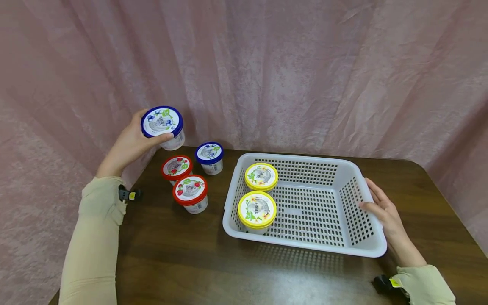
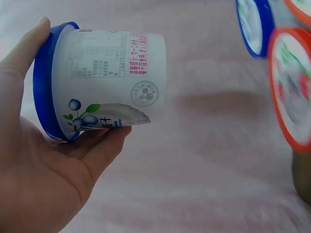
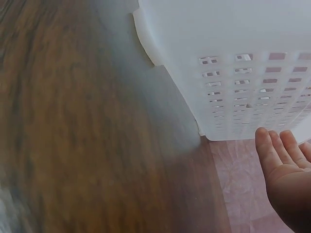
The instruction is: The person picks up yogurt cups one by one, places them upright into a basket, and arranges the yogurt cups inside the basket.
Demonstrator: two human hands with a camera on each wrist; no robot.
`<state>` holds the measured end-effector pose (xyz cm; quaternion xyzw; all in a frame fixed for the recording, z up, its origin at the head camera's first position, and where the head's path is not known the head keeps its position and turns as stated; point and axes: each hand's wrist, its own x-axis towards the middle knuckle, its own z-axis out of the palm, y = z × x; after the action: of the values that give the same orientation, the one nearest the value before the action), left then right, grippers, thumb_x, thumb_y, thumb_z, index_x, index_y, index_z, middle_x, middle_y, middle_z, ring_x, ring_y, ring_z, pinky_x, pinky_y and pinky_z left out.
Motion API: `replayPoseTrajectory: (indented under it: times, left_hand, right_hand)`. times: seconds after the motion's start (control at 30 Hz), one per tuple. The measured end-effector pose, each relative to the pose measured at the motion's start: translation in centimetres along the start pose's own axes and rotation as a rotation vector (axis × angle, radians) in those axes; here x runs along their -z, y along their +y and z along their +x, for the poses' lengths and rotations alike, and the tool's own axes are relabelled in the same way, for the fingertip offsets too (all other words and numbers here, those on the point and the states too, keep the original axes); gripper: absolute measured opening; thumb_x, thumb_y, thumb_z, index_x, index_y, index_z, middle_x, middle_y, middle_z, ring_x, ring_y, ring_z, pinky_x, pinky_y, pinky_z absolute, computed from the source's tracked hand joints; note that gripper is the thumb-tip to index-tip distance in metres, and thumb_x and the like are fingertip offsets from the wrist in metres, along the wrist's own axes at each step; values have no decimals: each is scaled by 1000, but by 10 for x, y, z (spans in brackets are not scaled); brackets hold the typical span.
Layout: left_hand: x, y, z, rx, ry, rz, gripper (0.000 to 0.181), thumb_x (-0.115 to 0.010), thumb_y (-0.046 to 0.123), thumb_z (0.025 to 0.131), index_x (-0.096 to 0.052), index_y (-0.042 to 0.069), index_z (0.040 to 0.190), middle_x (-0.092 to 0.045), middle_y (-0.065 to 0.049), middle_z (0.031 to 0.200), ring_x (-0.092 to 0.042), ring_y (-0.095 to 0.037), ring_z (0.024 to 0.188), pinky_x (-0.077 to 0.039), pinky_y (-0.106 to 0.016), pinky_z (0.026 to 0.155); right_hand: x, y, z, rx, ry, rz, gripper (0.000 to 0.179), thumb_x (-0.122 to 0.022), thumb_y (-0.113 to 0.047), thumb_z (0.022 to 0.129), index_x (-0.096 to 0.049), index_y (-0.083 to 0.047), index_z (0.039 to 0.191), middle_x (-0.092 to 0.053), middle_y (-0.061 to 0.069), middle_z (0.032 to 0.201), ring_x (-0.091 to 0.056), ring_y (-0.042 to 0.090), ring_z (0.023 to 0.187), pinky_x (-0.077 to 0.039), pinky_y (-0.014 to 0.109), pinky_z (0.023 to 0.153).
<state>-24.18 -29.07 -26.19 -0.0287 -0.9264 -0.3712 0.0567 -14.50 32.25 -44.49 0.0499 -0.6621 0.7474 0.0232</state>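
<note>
The right hand (image 1: 385, 214) holds the right end of the basket (image 1: 305, 243), thumb hooked over the rim, fingers together outside the wall. Two yellow tubs (image 1: 257, 209) stand in the basket's left end, one behind the other. Left of the basket, on the table (image 1: 183, 262), are two red tubs (image 1: 190, 188); a standing blue tub (image 1: 209, 153) is near its far left corner. Well left of the basket, the left hand (image 1: 127, 142) has thumb and fingers clamped round a raised blue tub (image 1: 162, 121), near its lid. That hold seems best kept firm but gentle, tub level and clear of the red lids, with the basket kept from sliding.

The raised tub's side bears a red-boxed Chinese caution (image 2: 138, 54), partly readable (温馨提示), blueberries, and a stamp (image 2: 145, 93) too small to read. Red lids show berries, yellow ones flowers; I can make out no brand.
</note>
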Motion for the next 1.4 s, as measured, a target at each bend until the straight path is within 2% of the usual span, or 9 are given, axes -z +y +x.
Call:
replayPoseTrajectory:
  times: [0.13, 0.23, 0.37, 0.57, 0.83, 1.03, 1.2, 1.4]
  left_hand:
    - [-13, 26, 16, -3, -51, -65, 119, -79, 61, 78, -5, 21, 163, -33, -15, 158, -36, -37, 141, -28, -62, 114]
    - [-27, 47, 27, -40, -85, -71, 119, -80, 62, 77, -8, 21, 162, -34, -13, 158, -36, -35, 142, -29, -59, 115]
    - [-50, 74, 42, -150, -118, -3, 118, -80, 63, 76, -13, 15, 161, -38, -15, 155, -40, -34, 139, -31, -55, 115]
    - [-95, 115, 56, -279, -198, -12, 114, -81, 63, 74, -21, 16, 159, -49, -10, 147, -47, -27, 134, -36, -48, 112]
    - [-142, 166, 57, -405, -285, -31, 112, -81, 62, 75, -23, 15, 159, -52, -4, 142, -52, -14, 125, -41, -35, 107]
    - [-166, 197, 52, -486, -336, -81, 110, -82, 63, 74, -26, 17, 157, -53, 2, 139, -50, -7, 122, -41, -29, 104]
    - [-178, 213, 50, -530, -353, -53, 111, -81, 62, 74, -24, 18, 159, -51, 2, 141, -48, -7, 125, -38, -26, 106]
    - [-190, 216, 48, -548, -383, 3, 113, -81, 62, 76, -21, 14, 160, -49, -3, 145, -46, -9, 128, -36, -25, 107]
  right_hand:
    - [-1, -1, 1, 0, 1, 3, 66, -52, 2, 101, -29, -18, 160, -43, -9, 145, -63, 2, 106, -57, 23, 77]
    - [-1, -2, 0, -13, 6, 5, 67, -52, 2, 101, -29, -18, 160, -43, -9, 145, -63, 2, 107, -57, 23, 78]
    - [-1, -2, -1, -33, 14, -17, 67, -52, -1, 101, -28, -20, 160, -40, -8, 147, -62, 1, 106, -57, 23, 77]
    - [4, -3, -4, -20, 23, -12, 65, -51, 1, 101, -30, -22, 159, -43, -10, 143, -63, 2, 105, -57, 23, 76]
    - [9, -4, -8, 0, 14, -13, 64, -50, 2, 101, -33, -22, 157, -46, -10, 140, -64, 3, 103, -58, 24, 75]
    - [12, -6, -10, 4, 4, -38, 66, -52, 1, 101, -30, -21, 159, -44, -9, 142, -63, 2, 105, -58, 24, 76]
    - [12, -6, -8, -2, 18, -30, 66, -51, 1, 100, -31, -22, 158, -43, -10, 143, -62, 1, 105, -57, 23, 75]
    - [11, -5, -7, 9, 15, 6, 66, -50, 5, 100, -33, -22, 157, -46, -12, 142, -62, 1, 106, -57, 23, 76]
